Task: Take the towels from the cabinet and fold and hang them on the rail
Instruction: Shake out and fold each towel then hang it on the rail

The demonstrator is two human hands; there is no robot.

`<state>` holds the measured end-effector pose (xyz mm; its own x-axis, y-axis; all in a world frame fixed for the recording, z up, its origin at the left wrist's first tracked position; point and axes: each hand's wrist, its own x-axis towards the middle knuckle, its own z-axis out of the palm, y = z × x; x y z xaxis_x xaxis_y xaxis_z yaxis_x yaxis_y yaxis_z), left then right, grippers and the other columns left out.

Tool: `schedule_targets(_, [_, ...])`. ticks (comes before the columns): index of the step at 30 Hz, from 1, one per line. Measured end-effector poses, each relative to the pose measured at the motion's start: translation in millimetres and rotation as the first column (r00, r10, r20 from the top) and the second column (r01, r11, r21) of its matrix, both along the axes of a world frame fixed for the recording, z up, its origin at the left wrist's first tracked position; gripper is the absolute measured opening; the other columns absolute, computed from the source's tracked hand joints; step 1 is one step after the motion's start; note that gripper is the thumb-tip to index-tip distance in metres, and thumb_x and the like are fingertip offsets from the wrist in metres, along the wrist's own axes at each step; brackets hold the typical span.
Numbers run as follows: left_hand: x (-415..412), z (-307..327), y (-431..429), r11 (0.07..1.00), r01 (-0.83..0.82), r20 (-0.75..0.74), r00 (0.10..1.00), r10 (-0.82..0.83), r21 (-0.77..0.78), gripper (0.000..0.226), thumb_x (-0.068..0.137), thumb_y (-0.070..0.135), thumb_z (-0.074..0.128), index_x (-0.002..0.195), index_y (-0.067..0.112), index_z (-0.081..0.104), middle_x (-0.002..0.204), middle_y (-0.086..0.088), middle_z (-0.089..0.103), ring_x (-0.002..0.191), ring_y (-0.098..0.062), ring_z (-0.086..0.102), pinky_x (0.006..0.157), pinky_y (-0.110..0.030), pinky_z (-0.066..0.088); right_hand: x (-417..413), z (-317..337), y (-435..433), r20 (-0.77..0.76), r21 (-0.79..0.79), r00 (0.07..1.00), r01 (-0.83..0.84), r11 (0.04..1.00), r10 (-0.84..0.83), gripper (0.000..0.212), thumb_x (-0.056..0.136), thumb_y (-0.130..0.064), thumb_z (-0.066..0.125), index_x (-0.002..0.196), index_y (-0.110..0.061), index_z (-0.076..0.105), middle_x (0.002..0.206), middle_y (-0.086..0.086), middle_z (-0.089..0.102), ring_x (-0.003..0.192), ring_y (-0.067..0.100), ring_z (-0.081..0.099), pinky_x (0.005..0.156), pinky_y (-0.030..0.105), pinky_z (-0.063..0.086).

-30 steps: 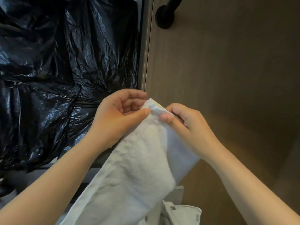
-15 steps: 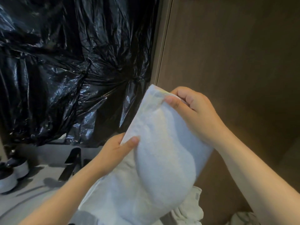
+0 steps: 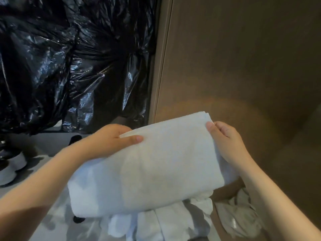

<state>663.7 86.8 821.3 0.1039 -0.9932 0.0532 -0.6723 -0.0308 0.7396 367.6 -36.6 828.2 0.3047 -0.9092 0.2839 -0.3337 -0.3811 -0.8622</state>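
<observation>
1. The towel, white and folded into a thick flat slab, was held in the air in the lower middle of the view, its long side running from 8 o'clock up to 2 o'clock
2. The left hand gripped the towel's edge at 10 o'clock, thumb lying on top and fingers tucked under a fold
3. The right hand pinched the corner at 2 o'clock, thumb on the near face and fingers curled behind
4. Both forearms were bare and came in from 7 and 5 o'clock
5. Under the towel, at 6 o'clock, lay a heap of loose white cloth, partly hidden; whether it touched the towel could not be told
6. At 4 o'clock a crumpled grey-white cloth sat just beside the heap
7. Black plastic, creased and shiny, filled the view from 9 to 12 o'clock
8. A brown panel took the side from 12 to 4 o'clock, its pale edge strip meeting the plastic
9. At 9 o'clock, well apart from the towel, two pale things stood on a grey floor, too blurred to name
</observation>
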Motion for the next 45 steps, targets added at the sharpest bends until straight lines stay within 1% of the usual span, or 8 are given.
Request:
schedule_targets(4, [-22.2, -44.7, -31.8, 0.965, 0.100, 0.233, 0.959, -0.159, 0.244, 0.045, 0.076, 0.078, 0.050, 0.069, 0.036, 0.065, 0.078, 0.016, 0.064, 0.077, 0.000, 0.061, 0.069, -0.026, 0.046, -41.7, -76.7, 4.1, -0.171, 0.026, 0.976, 0.140, 0.990, -0.133, 0.040, 0.099, -0.043, 0.046, 0.069, -0.017, 0.048, 0.058, -0.010, 0.050, 0.052, 0.002, 0.045, 0.054, 0.018, 0.035])
schedule_targets(8, [-64.3, -126.4, -55.7, 0.942, 0.088, 0.297, 0.936, -0.190, 0.323, 0.039, 0.092, 0.058, 0.050, 0.093, 0.021, 0.062, 0.101, -0.002, 0.065, 0.097, -0.023, 0.056, 0.087, -0.031, 0.040, -73.9, -147.4, 14.5, -0.270, 0.181, 0.943, 0.246, 0.952, -0.193, 0.035, 0.101, -0.038, 0.046, 0.075, -0.015, 0.053, 0.068, 0.001, 0.056, 0.064, 0.014, 0.054, 0.056, 0.026, 0.037])
schedule_targets(15, [-94.4, -149.7, -90.3, 0.991, 0.119, 0.407, 0.904, -0.133, 0.061, 0.023, 0.095, 0.053, 0.049, 0.088, 0.031, 0.051, 0.084, 0.004, 0.062, 0.082, -0.018, 0.056, 0.059, -0.022, 0.030, -103.2, -174.3, 1.5, -0.160, 0.136, 0.923, 0.373, 0.918, -0.351, 0.037, 0.101, -0.043, 0.042, 0.081, -0.015, 0.055, 0.070, 0.004, 0.058, 0.062, 0.015, 0.053, 0.055, 0.031, 0.039])
schedule_targets(24, [-102.2, -200.8, -88.6, 0.981, -0.175, 0.640, 0.764, 0.082, 0.083, 0.053, 0.096, 0.061, 0.036, 0.116, 0.017, 0.059, 0.114, -0.008, 0.065, 0.105, -0.026, 0.056, 0.087, -0.034, 0.042, -94.2, -259.3, -51.1, -0.537, 0.133, 0.799, 0.398, 0.908, -0.271, 0.031, 0.105, -0.029, 0.038, 0.084, -0.009, 0.048, 0.089, 0.019, 0.067, 0.085, 0.038, 0.062, 0.061, 0.032, 0.030])
schedule_targets(31, [-72.9, -173.4, -54.4, 0.954, -0.235, 0.479, 0.826, 0.297, -0.185, 0.021, 0.086, 0.037, 0.069, 0.087, 0.016, 0.071, 0.087, -0.001, 0.069, 0.077, -0.015, 0.055, 0.066, -0.028, 0.043, -84.4, -264.1, -50.3, -0.450, 0.191, 0.849, 0.397, 0.898, -0.279, 0.026, 0.101, -0.027, 0.048, 0.108, -0.003, 0.058, 0.111, 0.019, 0.064, 0.096, 0.033, 0.059, 0.075, 0.035, 0.042])
schedule_targets(36, [-48.4, -167.5, -23.6, 0.907, -0.386, 0.212, 0.885, 0.416, -0.169, 0.013, 0.085, 0.030, 0.073, 0.077, 0.020, 0.074, 0.078, 0.009, 0.069, 0.074, -0.013, 0.064, 0.063, -0.028, 0.048, -48.4, -212.7, -33.0, -0.412, -0.022, 0.911, 0.016, 1.000, -0.024, 0.030, 0.100, -0.026, 0.049, 0.127, -0.015, 0.056, 0.129, 0.003, 0.051, 0.104, 0.022, 0.058, 0.080, 0.028, 0.039])
schedule_targets(41, [-26.3, -172.4, -34.9, 0.794, -0.582, -0.209, 0.766, 0.608, 0.176, 0.043, 0.083, 0.036, 0.073, 0.064, 0.005, 0.051, 0.067, -0.004, 0.052, 0.065, -0.021, 0.048, 0.061, -0.032, 0.040, 7.8, -182.1, -7.2, -0.386, -0.075, 0.900, -0.252, 0.965, 0.205, 0.025, 0.098, -0.024, 0.052, 0.120, -0.017, 0.061, 0.121, -0.002, 0.058, 0.104, 0.015, 0.056, 0.088, 0.029, 0.046])
schedule_targets(45, [-27.0, -186.0, -45.1, 0.719, -0.585, -0.179, 0.716, 0.675, 0.374, 0.046, 0.093, 0.046, 0.058, 0.094, 0.002, 0.071, 0.096, -0.012, 0.065, 0.094, -0.030, 0.060, 0.092, -0.042, 0.048, 41.6, -180.8, 1.5, -0.423, -0.018, 0.859, -0.327, 0.945, 0.289, 0.030, 0.100, -0.023, 0.050, 0.126, -0.013, 0.061, 0.127, 0.002, 0.061, 0.114, 0.020, 0.057, 0.096, 0.036, 0.045])
